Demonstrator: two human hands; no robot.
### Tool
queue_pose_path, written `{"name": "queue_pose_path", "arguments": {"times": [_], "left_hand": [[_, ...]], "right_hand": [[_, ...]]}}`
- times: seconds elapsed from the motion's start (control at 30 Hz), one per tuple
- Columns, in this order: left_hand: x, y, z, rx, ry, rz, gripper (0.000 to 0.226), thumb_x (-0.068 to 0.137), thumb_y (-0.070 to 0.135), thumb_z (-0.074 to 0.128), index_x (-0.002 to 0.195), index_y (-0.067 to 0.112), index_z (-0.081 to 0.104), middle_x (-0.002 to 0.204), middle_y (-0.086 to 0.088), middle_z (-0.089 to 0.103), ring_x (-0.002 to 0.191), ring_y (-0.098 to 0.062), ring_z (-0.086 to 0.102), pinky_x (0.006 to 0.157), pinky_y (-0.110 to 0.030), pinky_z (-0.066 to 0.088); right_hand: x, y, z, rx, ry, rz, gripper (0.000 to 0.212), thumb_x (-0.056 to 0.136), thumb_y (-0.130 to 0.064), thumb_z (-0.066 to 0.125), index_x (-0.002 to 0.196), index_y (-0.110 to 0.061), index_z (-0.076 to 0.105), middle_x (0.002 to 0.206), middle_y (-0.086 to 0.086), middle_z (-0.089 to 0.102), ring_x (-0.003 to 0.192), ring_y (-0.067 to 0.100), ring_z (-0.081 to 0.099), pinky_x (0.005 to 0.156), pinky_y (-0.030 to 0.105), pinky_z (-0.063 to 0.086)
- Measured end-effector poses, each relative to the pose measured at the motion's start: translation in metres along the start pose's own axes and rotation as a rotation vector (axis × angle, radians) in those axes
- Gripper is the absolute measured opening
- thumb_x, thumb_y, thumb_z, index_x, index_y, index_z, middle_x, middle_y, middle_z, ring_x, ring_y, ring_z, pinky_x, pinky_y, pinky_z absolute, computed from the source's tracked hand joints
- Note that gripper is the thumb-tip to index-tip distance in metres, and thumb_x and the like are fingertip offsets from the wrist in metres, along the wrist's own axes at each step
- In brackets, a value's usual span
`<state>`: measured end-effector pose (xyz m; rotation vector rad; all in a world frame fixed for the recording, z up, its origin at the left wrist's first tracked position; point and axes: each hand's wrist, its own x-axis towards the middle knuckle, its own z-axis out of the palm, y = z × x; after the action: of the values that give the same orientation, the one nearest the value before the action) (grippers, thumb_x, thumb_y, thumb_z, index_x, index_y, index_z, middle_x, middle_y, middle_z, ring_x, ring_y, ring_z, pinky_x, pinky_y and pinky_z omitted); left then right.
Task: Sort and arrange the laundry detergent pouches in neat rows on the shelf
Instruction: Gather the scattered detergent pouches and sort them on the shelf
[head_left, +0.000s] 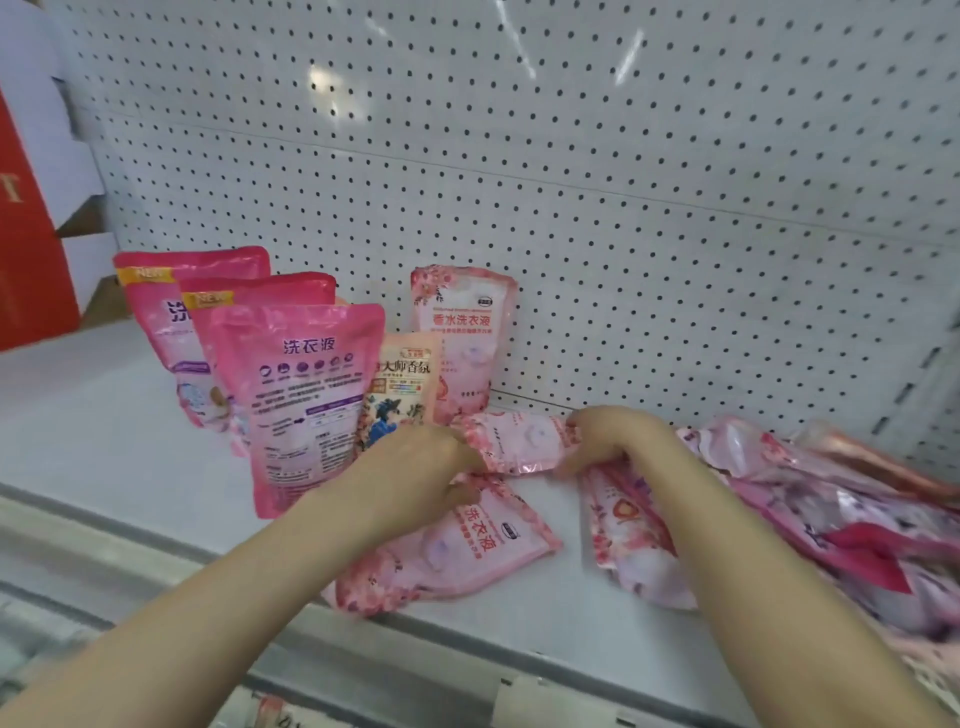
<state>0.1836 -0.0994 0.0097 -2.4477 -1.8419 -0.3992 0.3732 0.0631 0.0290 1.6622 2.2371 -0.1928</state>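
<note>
Both hands grip one pale pink pouch (519, 441) lying crosswise on the white shelf (93, 415): left hand (421, 467) pinches its left end, right hand (608, 441) its right. Behind it, other pouches (306, 384) stand upright by the pegboard (623, 182). A loose pile (831, 509) crowds the right; the left stays open.

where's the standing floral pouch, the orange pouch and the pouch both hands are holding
standing floral pouch (464, 332): head view, middle of its front panel
orange pouch (402, 387): head view, its printed front
held floral pouch (519, 441): head view, the stretch showing between the hands
</note>
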Motion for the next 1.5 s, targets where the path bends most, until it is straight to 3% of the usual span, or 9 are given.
{"name": "queue_pose_path", "arguments": {"times": [0.1,0.2,0.4,0.53,0.73,1.0,1.13,1.3,1.5], "left_hand": [[-0.004,0.021,0.013,0.002,-0.126,-0.054,0.036,0.091,0.042,0.059,0.121,0.022,0.063,0.118,0.001,0.066,0.104,-0.017,0.063,0.093,-0.035,0.051],[-0.001,0.042,0.035,0.086,-0.14,-0.104,0.029,0.09,0.043,0.055,0.098,0.016,0.061,0.111,-0.007,0.065,0.097,-0.027,0.061,0.075,-0.034,0.047],[0.007,0.071,0.06,0.293,-0.072,-0.109,0.037,0.099,0.035,0.042,0.123,0.012,0.059,0.121,-0.012,0.061,0.11,-0.029,0.059,0.088,-0.041,0.046],[0.004,0.076,0.064,0.189,-0.107,-0.123,0.046,0.094,0.05,0.043,0.12,0.014,0.058,0.119,-0.011,0.061,0.109,-0.032,0.057,0.091,-0.046,0.045],[0.007,0.082,0.05,0.35,-0.092,-0.11,0.029,0.1,0.013,0.042,0.123,0.012,0.06,0.119,-0.012,0.065,0.107,-0.032,0.062,0.084,-0.04,0.048],[-0.001,0.043,-0.03,-0.375,0.697,-0.354,0.026,0.1,0.029,0.045,0.095,0.019,0.069,0.062,0.0,0.061,0.05,-0.016,0.051,0.049,-0.028,0.041],[-0.003,0.008,-0.054,-0.732,0.944,-0.468,0.024,0.102,0.028,0.041,0.087,0.02,0.059,0.071,0.002,0.06,0.059,-0.012,0.05,0.054,-0.026,0.041],[-0.008,-0.007,-0.045,-0.79,0.944,-0.458,0.012,0.101,0.017,0.044,0.104,0.025,0.053,0.095,0.006,0.063,0.084,-0.015,0.061,0.072,-0.034,0.052],[-0.036,-0.022,-0.059,-0.624,0.92,-0.388,0.044,0.091,-0.001,0.054,0.125,0.025,0.045,0.107,0.012,0.06,0.097,0.003,0.058,0.084,-0.019,0.048]], "right_hand": [[-0.003,0.004,0.005,-0.081,0.048,-0.033,0.074,0.077,-0.031,0.077,0.143,-0.025,0.044,0.136,0.004,0.056,0.117,0.027,0.057,0.094,0.039,0.051],[-0.003,0.004,0.019,-0.087,0.307,-0.045,0.037,0.088,-0.022,0.06,0.126,-0.021,0.06,0.119,0.007,0.063,0.105,0.028,0.061,0.078,0.032,0.047],[-0.021,-0.001,0.012,-0.137,0.703,-0.073,0.02,0.084,-0.003,0.046,0.096,-0.015,0.058,0.098,0.007,0.067,0.084,0.027,0.058,0.071,0.031,0.035],[-0.026,0.005,0.009,-0.027,0.942,-0.102,0.008,0.095,-0.014,0.051,0.094,-0.013,0.059,0.089,0.006,0.068,0.072,0.025,0.049,0.068,0.032,0.032],[-0.037,0.018,0.001,0.098,0.991,-0.197,0.028,0.095,-0.041,0.059,0.106,-0.015,0.062,0.089,0.008,0.071,0.082,0.029,0.064,0.067,0.031,0.038],[-0.023,0.035,0.028,0.293,0.844,-0.184,0.022,0.096,-0.036,0.06,0.093,-0.014,0.057,0.079,0.005,0.064,0.074,0.026,0.054,0.06,0.032,0.041],[-0.025,0.026,0.017,0.38,0.876,-0.244,0.014,0.098,-0.022,0.057,0.089,-0.012,0.053,0.069,0.004,0.059,0.065,0.025,0.052,0.054,0.029,0.038],[-0.031,-0.004,-0.03,0.322,1.028,-0.269,0.01,0.096,-0.016,0.058,0.097,-0.008,0.064,0.08,0.007,0.061,0.081,0.026,0.054,0.065,0.034,0.047],[-0.029,-0.06,-0.083,-0.036,1.192,-0.349,0.012,0.069,0.002,0.078,0.077,-0.004,0.071,0.073,0.009,0.063,0.08,0.029,0.054,0.061,0.031,0.035]]}}
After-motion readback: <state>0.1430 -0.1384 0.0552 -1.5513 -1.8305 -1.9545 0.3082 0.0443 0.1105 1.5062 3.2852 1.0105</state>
